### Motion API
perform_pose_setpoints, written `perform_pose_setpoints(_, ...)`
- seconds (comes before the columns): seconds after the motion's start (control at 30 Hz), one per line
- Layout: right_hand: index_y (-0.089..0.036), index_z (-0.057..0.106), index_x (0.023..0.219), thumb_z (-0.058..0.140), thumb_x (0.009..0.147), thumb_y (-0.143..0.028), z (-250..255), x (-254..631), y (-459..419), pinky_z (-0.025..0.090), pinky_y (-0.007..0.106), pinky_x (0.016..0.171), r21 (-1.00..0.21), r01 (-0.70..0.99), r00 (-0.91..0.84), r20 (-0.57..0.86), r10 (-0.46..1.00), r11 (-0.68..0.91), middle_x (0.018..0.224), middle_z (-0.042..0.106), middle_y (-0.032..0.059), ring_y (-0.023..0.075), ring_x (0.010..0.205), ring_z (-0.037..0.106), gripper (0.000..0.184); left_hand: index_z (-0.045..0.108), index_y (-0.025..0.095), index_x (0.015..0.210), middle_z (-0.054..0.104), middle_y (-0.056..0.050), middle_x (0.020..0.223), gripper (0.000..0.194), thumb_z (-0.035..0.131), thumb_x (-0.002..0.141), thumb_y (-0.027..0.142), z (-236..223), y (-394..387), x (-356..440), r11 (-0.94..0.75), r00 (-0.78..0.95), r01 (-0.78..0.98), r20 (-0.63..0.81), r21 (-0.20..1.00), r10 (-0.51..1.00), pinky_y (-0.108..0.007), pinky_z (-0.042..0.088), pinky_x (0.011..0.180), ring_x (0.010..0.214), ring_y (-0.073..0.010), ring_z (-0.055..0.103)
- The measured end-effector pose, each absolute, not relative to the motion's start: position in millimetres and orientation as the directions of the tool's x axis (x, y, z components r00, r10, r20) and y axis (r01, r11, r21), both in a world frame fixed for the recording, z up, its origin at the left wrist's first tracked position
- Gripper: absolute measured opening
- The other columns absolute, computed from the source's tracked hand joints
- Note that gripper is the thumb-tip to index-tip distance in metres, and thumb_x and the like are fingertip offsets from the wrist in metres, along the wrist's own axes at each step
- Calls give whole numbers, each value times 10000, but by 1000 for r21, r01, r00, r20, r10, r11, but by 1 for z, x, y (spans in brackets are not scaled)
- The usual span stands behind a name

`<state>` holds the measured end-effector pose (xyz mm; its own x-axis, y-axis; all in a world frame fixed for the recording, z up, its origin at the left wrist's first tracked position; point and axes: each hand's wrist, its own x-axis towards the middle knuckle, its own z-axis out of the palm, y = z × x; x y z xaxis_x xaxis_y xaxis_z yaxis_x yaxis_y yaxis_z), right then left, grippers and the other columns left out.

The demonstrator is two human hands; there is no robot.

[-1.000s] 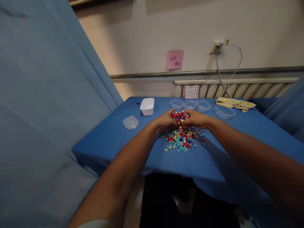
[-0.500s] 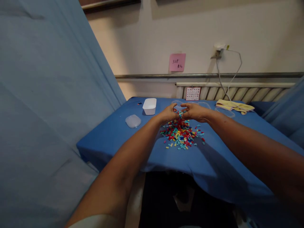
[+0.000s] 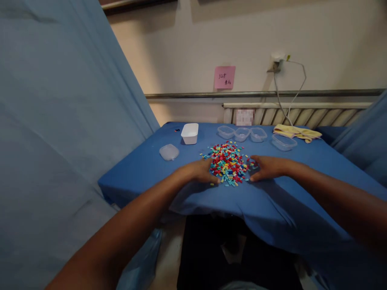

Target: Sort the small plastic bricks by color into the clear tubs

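Observation:
A heap of small coloured plastic pieces (image 3: 229, 163), red, light blue, yellow, white and dark blue, lies spread on the blue cloth (image 3: 139, 173). They look like tiny building bricks, too small to be sure. On the heap's left edge rests my left hand (image 3: 203, 171), its thumb stretched toward the near side and its fingers partly behind the pieces. My right hand (image 3: 263, 167) is at the right edge, thumb and fingers spread apart around a few stray pieces. Neither hand grips anything that I can see.
Behind the heap stand three clear tubs (image 3: 242, 134) in a row, with another clear tub (image 3: 284, 142) to their right. A white box (image 3: 190, 134) and a translucent lid (image 3: 169, 152) are on the left. A yellow cloth (image 3: 296, 132) lies back right, near a white cable (image 3: 279, 96).
Both hands have come down and moved apart, from above the heap to its two sides. Pieces that were between them are now in the heap, and the clear tubs behind have come into view.

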<state>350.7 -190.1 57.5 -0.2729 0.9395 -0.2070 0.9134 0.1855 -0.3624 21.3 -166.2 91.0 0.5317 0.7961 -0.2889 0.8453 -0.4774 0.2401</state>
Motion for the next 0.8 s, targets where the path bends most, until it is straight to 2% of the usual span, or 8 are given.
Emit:
perform_pose_setpoints(0.07,-156,625,1529,946,664,-571,43,336,-199,553,504,1117,-395,898,-265,-136,955,193,1463,718,206,428,1306,701,1012,327,176,1709,461,-281,1684,1228,828,741,743,78,-183,36,-419,462,886,-283,202,841,-514,561,1093,1388,-481,633)
perform_pose_setpoints(0.17,-180,642,1488,947,687,-510,31,307,-198,558,455,1083,-437,876,-253,-56,966,204,1447,726,189,409,1302,696,919,293,159,1708,422,-319,1685,1194,846,775,659,64,-195,66,-400,440,890,-184,217,879,-507,575,1057,1367,-492,645)
perform_pose_setpoints(0.37,-180,726,1293,899,738,-329,28,276,-177,614,399,902,-580,809,-115,11,993,100,1176,820,156,365,1064,777,600,469,129,1568,603,-289,1516,801,787,875,373,55,-180,94,-316,361,884,-74,344,930,-456,582,1043,1305,-420,692)
perform_pose_setpoints(0.43,-173,734,1262,841,788,-280,27,272,-172,639,374,795,-658,751,-72,0,997,55,1068,832,123,310,906,795,497,501,123,1541,639,-273,1489,730,765,877,272,53,-172,97,-304,336,872,-17,384,942,-447,575,1058,1332,-403,681)
perform_pose_setpoints(0.53,-195,742,1218,739,860,-205,26,268,-165,652,306,678,-772,635,-60,-19,998,24,987,835,56,209,742,775,358,585,147,1471,710,-215,1430,618,760,885,232,52,-156,102,-325,333,825,67,463,940,-409,565,1072,1329,-356,690)
perform_pose_setpoints(0.67,-179,738,1220,712,885,-146,32,268,-146,660,267,665,-844,537,-34,-4,999,15,1000,828,42,175,747,771,337,675,151,1381,776,-177,1332,497,740,891,203,62,-130,108,-289,296,808,70,513,952,-384,574,1023,1248,-330,734)
perform_pose_setpoints(0.8,-152,727,1330,758,887,-172,46,272,-124,668,305,685,-837,546,-20,20,1000,28,955,826,55,200,727,772,444,650,112,1455,754,-189,1388,574,732,891,182,75,-110,109,-289,281,790,99,541,954,-364,562,1048,1275,-311,725)
